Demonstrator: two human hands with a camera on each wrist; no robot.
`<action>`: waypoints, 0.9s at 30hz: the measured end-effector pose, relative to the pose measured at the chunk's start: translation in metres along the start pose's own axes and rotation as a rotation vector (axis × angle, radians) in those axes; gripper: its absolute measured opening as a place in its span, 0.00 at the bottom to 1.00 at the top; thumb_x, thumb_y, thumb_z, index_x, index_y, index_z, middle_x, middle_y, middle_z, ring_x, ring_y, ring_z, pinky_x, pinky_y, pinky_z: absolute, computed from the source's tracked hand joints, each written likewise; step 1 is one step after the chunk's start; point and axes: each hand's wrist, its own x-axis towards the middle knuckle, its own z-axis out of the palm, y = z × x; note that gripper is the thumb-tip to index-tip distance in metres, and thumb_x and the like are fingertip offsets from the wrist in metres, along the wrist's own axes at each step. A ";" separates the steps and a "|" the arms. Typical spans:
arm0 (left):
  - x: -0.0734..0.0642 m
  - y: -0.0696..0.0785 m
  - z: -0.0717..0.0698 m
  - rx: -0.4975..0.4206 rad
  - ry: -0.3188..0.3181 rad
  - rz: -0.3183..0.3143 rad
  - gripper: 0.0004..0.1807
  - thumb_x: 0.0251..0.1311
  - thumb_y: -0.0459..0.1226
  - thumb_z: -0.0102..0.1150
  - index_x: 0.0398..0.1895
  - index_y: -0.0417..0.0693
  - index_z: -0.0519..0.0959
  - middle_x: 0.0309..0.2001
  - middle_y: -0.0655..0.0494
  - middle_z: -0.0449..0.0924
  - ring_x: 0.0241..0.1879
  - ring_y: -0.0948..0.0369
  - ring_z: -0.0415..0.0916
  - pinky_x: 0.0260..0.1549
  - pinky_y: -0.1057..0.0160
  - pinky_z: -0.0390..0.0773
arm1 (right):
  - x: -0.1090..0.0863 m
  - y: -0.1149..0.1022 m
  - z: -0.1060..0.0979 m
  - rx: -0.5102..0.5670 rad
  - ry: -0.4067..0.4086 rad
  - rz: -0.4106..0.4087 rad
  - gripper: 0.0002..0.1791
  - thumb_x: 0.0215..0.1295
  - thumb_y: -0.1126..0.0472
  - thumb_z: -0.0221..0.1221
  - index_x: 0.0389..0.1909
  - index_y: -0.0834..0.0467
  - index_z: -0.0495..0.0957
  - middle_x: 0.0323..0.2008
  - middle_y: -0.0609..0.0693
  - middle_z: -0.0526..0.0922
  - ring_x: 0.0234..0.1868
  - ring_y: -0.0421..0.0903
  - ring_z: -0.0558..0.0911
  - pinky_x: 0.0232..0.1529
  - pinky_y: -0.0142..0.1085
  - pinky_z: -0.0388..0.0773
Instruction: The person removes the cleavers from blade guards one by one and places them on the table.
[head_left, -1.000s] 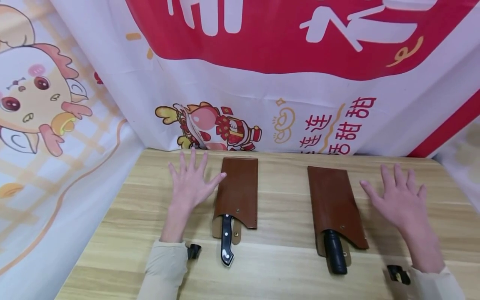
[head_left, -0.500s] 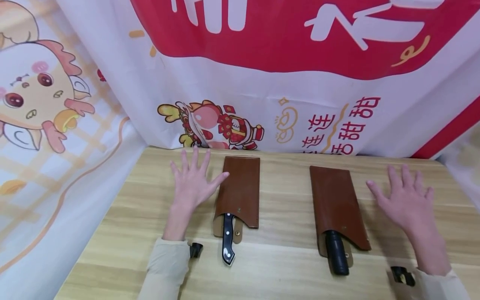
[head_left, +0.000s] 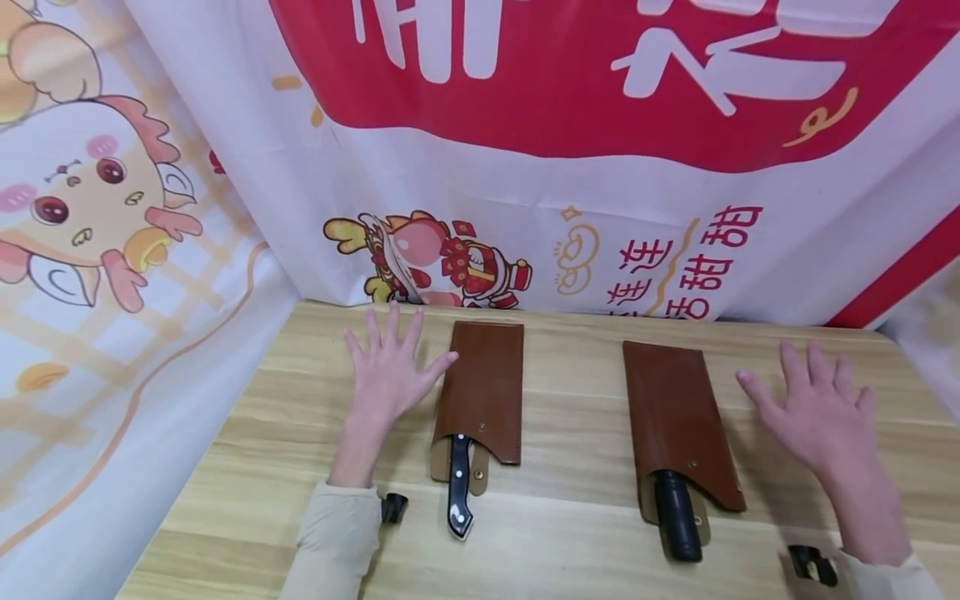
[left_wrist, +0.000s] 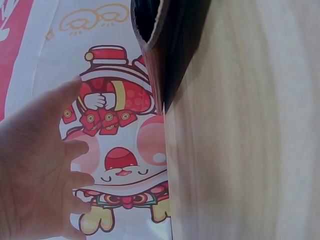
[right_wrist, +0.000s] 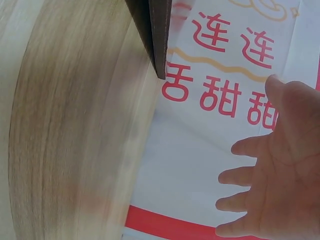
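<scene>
Nothing gripped: a ready stance, I'd guess.
Left hand [head_left: 390,379] hovers spread near the bench's [head_left: 573,433] back-left corner; then left sheath [head_left: 483,375] with knife [head_left: 459,483], right sheath [head_left: 671,400] with black handle [head_left: 677,521], both grips toward the front edge; right hand [head_left: 819,421], splayed, nears the right edge. Next probably calls for lowering and curling fingers.

Beige sleeves [head_left: 335,532], black wrist attachments [head_left: 393,507]

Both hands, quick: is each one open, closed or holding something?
Left hand: open, spread wide, holding nothing.
Right hand: open, spread wide, holding nothing.
</scene>
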 end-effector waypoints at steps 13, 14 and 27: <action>0.000 -0.004 0.001 -0.161 -0.005 -0.036 0.41 0.76 0.56 0.49 0.83 0.48 0.53 0.80 0.32 0.48 0.78 0.30 0.39 0.70 0.24 0.45 | 0.000 -0.013 -0.005 -0.010 0.094 -0.024 0.50 0.78 0.32 0.43 0.77 0.73 0.51 0.68 0.82 0.58 0.65 0.84 0.56 0.57 0.80 0.54; -0.001 -0.005 0.001 -0.169 -0.005 -0.038 0.40 0.77 0.56 0.49 0.83 0.48 0.53 0.79 0.32 0.49 0.77 0.30 0.41 0.70 0.25 0.46 | 0.000 -0.014 -0.006 -0.010 0.099 -0.022 0.50 0.78 0.32 0.43 0.76 0.73 0.52 0.66 0.83 0.59 0.64 0.84 0.57 0.57 0.80 0.55; -0.004 0.001 0.002 -0.386 -0.012 -0.061 0.37 0.76 0.54 0.51 0.79 0.43 0.61 0.76 0.34 0.59 0.72 0.35 0.60 0.67 0.31 0.64 | -0.001 -0.039 -0.019 0.014 0.119 -0.007 0.50 0.75 0.30 0.48 0.73 0.72 0.59 0.60 0.83 0.69 0.56 0.81 0.71 0.45 0.74 0.71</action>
